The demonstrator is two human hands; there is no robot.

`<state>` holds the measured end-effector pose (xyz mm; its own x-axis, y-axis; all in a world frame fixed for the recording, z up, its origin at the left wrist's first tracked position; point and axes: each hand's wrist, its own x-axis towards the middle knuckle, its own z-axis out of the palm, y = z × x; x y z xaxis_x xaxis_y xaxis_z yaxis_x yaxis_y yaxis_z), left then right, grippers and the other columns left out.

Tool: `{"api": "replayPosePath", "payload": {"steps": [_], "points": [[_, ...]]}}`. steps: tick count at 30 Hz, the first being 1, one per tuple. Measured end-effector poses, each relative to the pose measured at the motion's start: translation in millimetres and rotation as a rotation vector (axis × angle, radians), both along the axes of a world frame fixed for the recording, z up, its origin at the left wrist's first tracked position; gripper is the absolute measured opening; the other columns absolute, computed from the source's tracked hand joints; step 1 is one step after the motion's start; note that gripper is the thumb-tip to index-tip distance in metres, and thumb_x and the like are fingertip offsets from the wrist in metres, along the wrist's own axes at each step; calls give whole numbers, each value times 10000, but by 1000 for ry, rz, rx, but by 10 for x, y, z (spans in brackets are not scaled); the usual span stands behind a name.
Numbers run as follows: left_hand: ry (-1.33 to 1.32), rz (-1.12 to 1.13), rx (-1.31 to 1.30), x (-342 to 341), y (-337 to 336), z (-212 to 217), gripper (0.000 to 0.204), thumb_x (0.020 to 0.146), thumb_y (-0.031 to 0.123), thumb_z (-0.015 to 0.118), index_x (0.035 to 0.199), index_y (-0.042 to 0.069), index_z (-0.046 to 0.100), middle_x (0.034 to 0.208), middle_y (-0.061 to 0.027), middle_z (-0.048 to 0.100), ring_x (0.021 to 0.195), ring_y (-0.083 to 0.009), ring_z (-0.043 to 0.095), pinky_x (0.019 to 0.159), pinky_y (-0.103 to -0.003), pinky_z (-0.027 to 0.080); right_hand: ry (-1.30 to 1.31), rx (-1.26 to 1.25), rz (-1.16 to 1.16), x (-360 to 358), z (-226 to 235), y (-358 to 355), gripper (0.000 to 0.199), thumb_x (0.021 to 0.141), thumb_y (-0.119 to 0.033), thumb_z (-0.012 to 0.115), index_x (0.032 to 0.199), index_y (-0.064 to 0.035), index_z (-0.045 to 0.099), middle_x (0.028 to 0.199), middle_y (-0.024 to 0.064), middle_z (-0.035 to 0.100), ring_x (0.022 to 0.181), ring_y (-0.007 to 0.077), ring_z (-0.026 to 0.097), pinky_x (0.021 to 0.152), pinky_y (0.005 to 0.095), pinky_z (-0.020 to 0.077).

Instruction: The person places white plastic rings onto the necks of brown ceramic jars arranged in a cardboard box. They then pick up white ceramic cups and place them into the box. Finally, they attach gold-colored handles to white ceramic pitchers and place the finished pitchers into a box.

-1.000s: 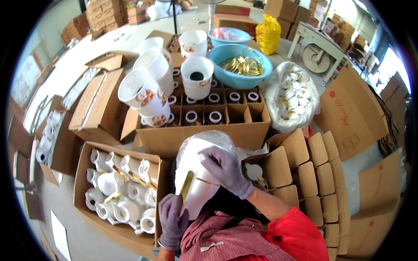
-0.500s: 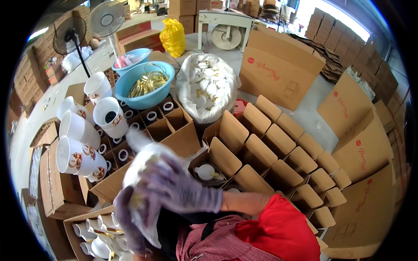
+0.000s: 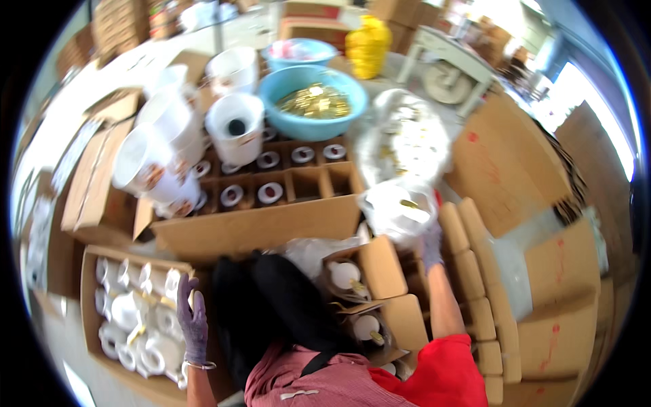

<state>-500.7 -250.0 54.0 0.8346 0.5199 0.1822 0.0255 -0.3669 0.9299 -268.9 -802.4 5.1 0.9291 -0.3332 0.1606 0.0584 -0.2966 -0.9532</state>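
My right hand, in a purple-grey glove, grips a clear plastic bag with a white piece and a bit of gold inside. It holds the bag above the divided carton at the right, near the sack. My left hand, gloved alike, is upright at the right edge of a carton of white jug-like pieces. Its fingers are stretched and nothing shows clearly in them. In two cells of the divided carton sit bagged white pieces, a nearer one and a farther one, both with gold parts.
A sack of white parts stands beyond the divided carton. A blue basin of gold parts rests on a carton of jars with dark-red centres. White printed buckets stand at its left. Tall open cartons line the right side.
My hands have parted: the right has carried the bagged piece over to the divided carton, while the left has dropped beside the carton of white pieces. The view has turned left.
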Motion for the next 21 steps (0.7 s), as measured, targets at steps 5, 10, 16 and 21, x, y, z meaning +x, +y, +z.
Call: {"api": "replayPosePath", "payload": {"steps": [5,10,16,21], "points": [[112,224,201,-831,665,-569,410,973,64,588,1375,11,525,1149,-124,695,1076,-203,643,948,-330,485,109,-905,67,-229,-1582,-1066,238,958,-83,521,1166,-25,622,1122,155,657,970,304,649,808,380,548],[114,478,123,-1391,1280,-868,360,977,55,562,1336,27,563,1145,-125,689,1075,-209,647,950,-324,490,416,146,247,-332,-1283,-697,597,865,62,582,1432,-11,414,1229,140,595,1014,242,635,839,310,554],[391,257,180,-705,1415,-1132,454,968,306,602,1230,-65,600,1074,-238,692,1016,-346,678,913,-395,514,260,-44,-46,-145,-1010,-807,711,914,8,525,1557,-43,228,1558,248,276,1452,341,276,1181,427,266],[589,376,-238,-225,1430,-2035,555,858,483,684,960,-63,662,798,-172,676,769,-276,639,699,-423,476,157,-99,228,96,-171,115,627,938,-9,508,1526,1,291,1551,231,307,1451,348,292,1187,424,251]]}}
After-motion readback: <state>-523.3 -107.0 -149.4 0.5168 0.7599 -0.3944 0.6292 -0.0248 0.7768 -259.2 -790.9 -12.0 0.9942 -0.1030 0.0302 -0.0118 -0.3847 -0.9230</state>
